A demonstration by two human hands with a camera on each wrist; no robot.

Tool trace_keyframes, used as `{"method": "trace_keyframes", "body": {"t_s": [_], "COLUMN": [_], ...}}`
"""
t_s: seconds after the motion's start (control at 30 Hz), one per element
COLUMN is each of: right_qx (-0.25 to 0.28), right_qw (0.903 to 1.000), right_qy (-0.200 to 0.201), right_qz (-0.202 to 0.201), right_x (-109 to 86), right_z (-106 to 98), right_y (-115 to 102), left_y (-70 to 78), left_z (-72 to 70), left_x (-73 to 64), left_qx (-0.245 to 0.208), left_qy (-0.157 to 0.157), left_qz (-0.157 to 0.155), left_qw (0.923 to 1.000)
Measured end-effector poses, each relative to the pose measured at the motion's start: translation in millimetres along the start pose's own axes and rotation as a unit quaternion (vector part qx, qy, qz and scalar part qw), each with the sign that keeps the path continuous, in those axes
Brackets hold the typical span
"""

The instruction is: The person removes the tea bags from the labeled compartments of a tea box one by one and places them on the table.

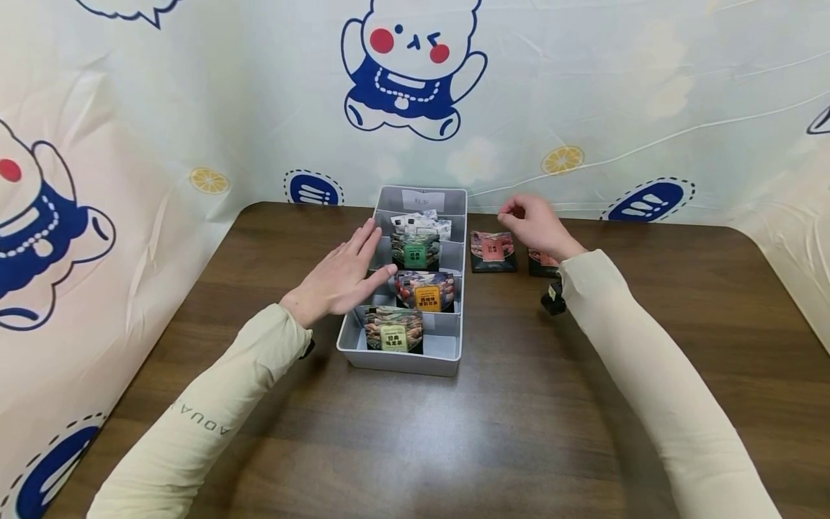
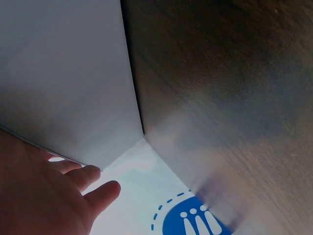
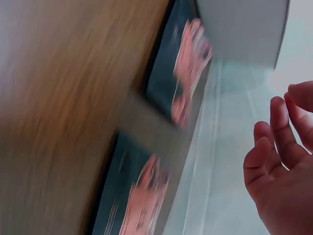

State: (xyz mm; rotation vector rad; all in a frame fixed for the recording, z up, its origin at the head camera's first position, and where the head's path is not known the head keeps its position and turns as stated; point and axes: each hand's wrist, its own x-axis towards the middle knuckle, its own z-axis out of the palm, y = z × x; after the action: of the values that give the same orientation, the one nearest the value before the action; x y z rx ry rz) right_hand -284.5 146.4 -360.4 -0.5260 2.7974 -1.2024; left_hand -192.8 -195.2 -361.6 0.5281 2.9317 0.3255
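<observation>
My left hand point(image 1: 338, 275) lies along the left rim of a long grey divided box point(image 1: 402, 362), fingers straight and touching its edge. In the left wrist view the fingertips point(image 2: 108, 193) show at that rim. My right hand point(image 1: 540, 229) hovers behind two red-labelled tea sachets, with its fingers loosely curled and nothing visible between them. One tea sachet point(image 1: 493, 252) lies just right of the box. The other tea sachet point(image 1: 542, 264) is partly hidden under the right hand and wrist. In the right wrist view both sachets are blurred, below the hand.
Inside the box, separate compartments hold silver-white sachets point(image 1: 424, 225), a green-labelled sachet point(image 1: 415, 252), an orange-labelled sachet point(image 1: 426, 292) and a yellow-labelled sachet point(image 1: 393, 331). A white label point(image 1: 424, 200) marks the rearmost compartment. A printed curtain point(image 1: 259, 108) hangs behind the brown table point(image 1: 506, 432).
</observation>
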Motion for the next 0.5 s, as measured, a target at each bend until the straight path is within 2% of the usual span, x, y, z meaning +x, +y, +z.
{"method": "trace_keyframes", "body": {"t_s": [0.27, 0.5], "right_qx": [0.059, 0.110], "right_qw": [0.9977, 0.9931], "right_qy": [0.024, 0.022], "right_qz": [-0.022, -0.033], "right_x": [3.4, 7.2], "right_z": [24, 39], "right_y": [-27, -37], "left_y": [-0.4, -1.0], "left_z": [0.3, 1.6], "left_x": [-0.3, 0.1], "left_qx": [-0.004, -0.004], "left_qy": [-0.001, 0.002], "left_qz": [0.001, 0.002], "left_qw": [1.0000, 1.0000]}}
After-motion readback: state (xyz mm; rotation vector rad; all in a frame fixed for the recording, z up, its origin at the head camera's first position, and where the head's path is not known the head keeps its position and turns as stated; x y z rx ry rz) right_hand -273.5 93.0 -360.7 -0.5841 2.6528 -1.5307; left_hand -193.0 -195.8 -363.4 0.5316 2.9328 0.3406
